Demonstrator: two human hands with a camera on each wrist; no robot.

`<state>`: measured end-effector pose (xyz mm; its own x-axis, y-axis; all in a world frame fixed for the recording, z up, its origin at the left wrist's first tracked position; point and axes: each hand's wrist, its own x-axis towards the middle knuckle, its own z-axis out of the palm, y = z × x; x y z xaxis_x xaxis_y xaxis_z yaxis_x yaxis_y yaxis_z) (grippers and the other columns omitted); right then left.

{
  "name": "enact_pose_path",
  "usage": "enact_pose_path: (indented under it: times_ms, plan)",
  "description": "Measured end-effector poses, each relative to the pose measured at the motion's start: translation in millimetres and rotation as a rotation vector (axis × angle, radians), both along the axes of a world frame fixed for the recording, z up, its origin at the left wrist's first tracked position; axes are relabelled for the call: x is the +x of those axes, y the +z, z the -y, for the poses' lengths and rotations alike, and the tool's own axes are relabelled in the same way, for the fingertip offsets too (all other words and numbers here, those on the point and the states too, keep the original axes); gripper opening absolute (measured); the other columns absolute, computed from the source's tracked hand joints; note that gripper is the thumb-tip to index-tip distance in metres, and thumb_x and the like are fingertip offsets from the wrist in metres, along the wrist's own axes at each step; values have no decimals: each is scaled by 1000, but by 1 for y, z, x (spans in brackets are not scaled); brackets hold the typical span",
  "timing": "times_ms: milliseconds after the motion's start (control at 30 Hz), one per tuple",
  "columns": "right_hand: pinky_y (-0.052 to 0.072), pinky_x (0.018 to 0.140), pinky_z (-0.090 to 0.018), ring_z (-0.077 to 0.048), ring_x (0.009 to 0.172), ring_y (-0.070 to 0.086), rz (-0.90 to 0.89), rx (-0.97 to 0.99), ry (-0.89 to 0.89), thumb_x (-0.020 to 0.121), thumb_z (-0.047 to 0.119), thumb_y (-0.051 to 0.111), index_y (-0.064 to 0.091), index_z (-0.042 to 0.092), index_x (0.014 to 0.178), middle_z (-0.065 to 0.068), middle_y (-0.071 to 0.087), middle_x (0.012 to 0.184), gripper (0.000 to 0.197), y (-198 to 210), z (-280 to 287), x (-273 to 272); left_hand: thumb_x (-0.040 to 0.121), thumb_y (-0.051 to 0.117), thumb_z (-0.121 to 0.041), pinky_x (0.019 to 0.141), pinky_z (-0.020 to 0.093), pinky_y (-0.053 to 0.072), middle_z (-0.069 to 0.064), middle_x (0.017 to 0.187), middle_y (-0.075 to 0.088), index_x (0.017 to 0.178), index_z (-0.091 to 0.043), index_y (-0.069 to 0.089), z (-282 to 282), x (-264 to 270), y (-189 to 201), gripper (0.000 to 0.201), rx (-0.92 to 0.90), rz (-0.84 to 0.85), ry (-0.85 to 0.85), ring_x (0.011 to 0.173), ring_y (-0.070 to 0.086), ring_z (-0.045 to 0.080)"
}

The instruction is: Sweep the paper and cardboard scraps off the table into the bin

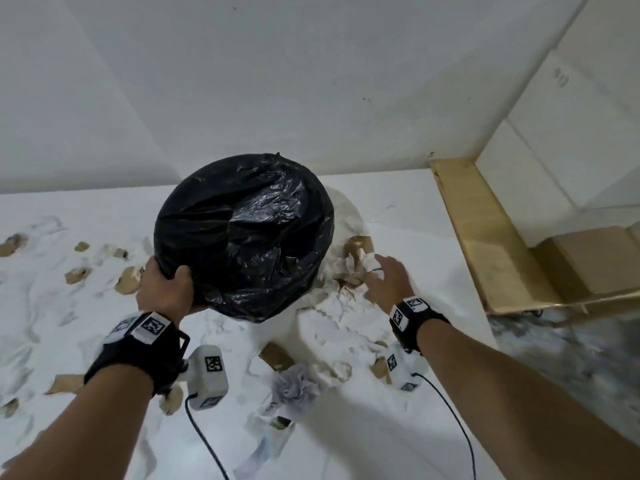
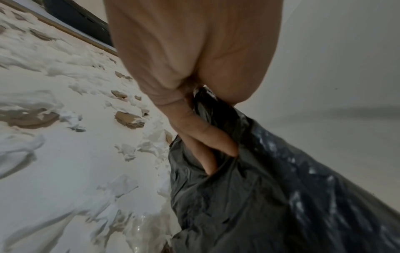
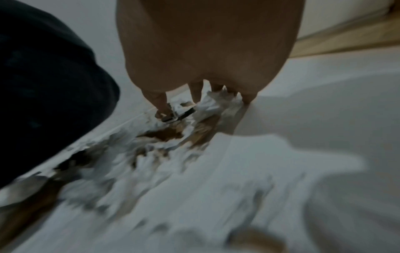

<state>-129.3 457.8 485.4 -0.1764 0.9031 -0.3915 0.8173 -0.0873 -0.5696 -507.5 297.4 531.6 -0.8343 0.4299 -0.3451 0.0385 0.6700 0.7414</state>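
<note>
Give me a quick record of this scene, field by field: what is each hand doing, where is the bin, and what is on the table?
left hand: grips the rim of the bin, fingers curled into the black liner
bin: lined with a black bag, held tilted above the table
right hand: fingers extended, reaching into a pile of scraps beside the bin
scraps: torn white paper and brown cardboard, scattered widely over the table
table: white
task state: many scraps not yet in the bin

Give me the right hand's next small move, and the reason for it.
Probably drag the right hand toward the bin: its fingers rest in the scrap pile beside the black liner, and the left hand grips the rim.
</note>
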Motion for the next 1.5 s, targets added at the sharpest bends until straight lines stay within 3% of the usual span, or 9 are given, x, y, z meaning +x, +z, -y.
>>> enact_pose_path:
  times_ms: [167, 400, 500, 633, 1000, 1100, 1200, 1333, 1500]
  plan:
    - [41, 97, -25, -24, 129, 48, -138, 115, 112, 95, 30, 60, 50, 23, 140, -4, 45, 145, 47, 24, 16, -17, 66, 52, -54, 84, 65, 60, 12, 117, 69, 95, -60, 50, -12, -17, -7, 30, 5, 63, -98, 98, 72, 48]
    - [29, 113, -34, -26, 141, 36, -32, 122, -94, 95, 43, 57, 42, 17, 147, -8, 36, 155, 60, 47, -133, 12, 79, 57, -44, 91, 61, 58, 14, 107, 63, 131, -26, 57, -19, 10, 55, 55, -26, -53, -139, 101, 68, 45]
    - [24, 119, -40, -27, 146, 28, 0, 51, -80, 96, 48, 53, 34, 18, 152, -9, 28, 160, 66, 38, -176, 11, 92, 59, -28, 77, 65, 62, 14, 110, 63, 128, -25, 56, -28, 17, 64, 36, 24, 4, -116, 86, 71, 39]
    - [11, 123, -43, -23, 152, 10, 49, -70, -45, 95, 58, 47, 23, 25, 156, -6, 12, 165, 74, 10, -194, -14, 101, 53, -7, 44, 41, 62, 14, 105, 62, 127, -19, 57, -39, 10, 49, 29, 62, -4, -79, 71, 67, 27]
    - [32, 113, -33, -21, 141, 37, -166, -7, 184, 96, 49, 53, 35, 29, 150, 2, 35, 157, 61, 24, -122, -94, 84, 60, -36, 70, 62, 64, 16, 114, 69, 128, -37, 61, -32, -12, 47, 44, 47, 22, -63, 87, 74, 39]
    - [21, 120, -38, -20, 148, 23, -32, 34, 135, 97, 54, 47, 28, 28, 154, -1, 23, 162, 65, 20, -169, -93, 78, 57, -37, 69, 66, 63, 15, 110, 70, 111, -42, 61, -21, -22, 49, 34, 54, 20, -24, 81, 75, 38]
    - [11, 123, -41, -19, 152, 9, 30, -36, 176, 98, 55, 42, 20, 26, 157, -2, 11, 165, 69, 7, -188, -111, 95, 60, -22, 69, 67, 62, 18, 118, 70, 131, -30, 61, -12, -28, 50, 37, 94, 6, 0, 81, 74, 39]
    - [6, 123, -44, -21, 153, 1, 70, -97, 321, 99, 55, 39, 21, 25, 156, -1, 5, 166, 67, 2, -145, -152, 75, 54, -38, 69, 64, 64, 14, 117, 69, 136, -33, 59, -3, -35, 52, 61, 54, 33, 28, 81, 75, 37]
    - [39, 110, -40, -27, 134, 47, -30, -140, 540, 95, 58, 47, 35, 34, 148, 0, 42, 153, 59, 26, -78, -175, 81, 56, -36, 78, 62, 64, 12, 116, 71, 136, -35, 59, -1, -42, 59, 56, 64, 38, 51, 79, 77, 34]
